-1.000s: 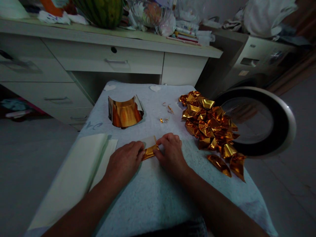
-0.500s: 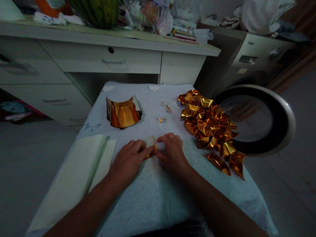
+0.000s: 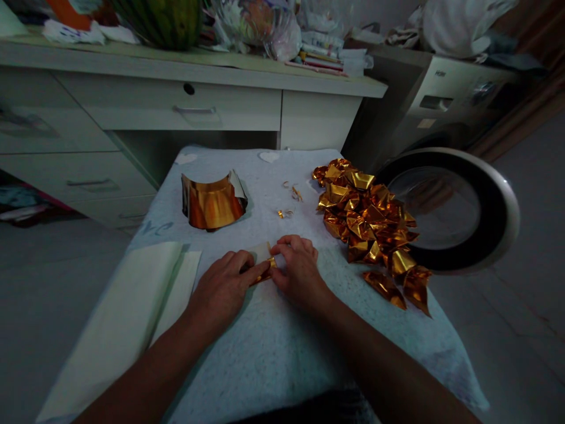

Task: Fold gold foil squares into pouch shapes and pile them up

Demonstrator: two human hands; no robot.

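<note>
A small sheet of gold foil paper (image 3: 261,253), partly folded, lies on the cloth-covered table between my hands; its pale back and a gold strip show. My left hand (image 3: 226,281) holds it down, the index finger stretched along the folded strip and the other fingers curled. From the right, my right hand (image 3: 301,272) pinches the end of the strip between thumb and index finger. The fingers hide part of the fold. Beyond the left hand stands a curved stack of gold foil sheets (image 3: 212,203). Many folded gold foil pieces (image 3: 368,221) are heaped to the right.
Small gold scraps (image 3: 282,214) lie past my hands. Folded pale paper (image 3: 119,318) covers the table's left side. Behind are a white desk (image 3: 176,100) with a watermelon (image 3: 161,20) on it, and a washing machine with its round door (image 3: 498,215) open beside the table.
My right hand has moved in to the left, and its thumb and index finger have closed on the strip's end. The whole view has shifted slightly.
</note>
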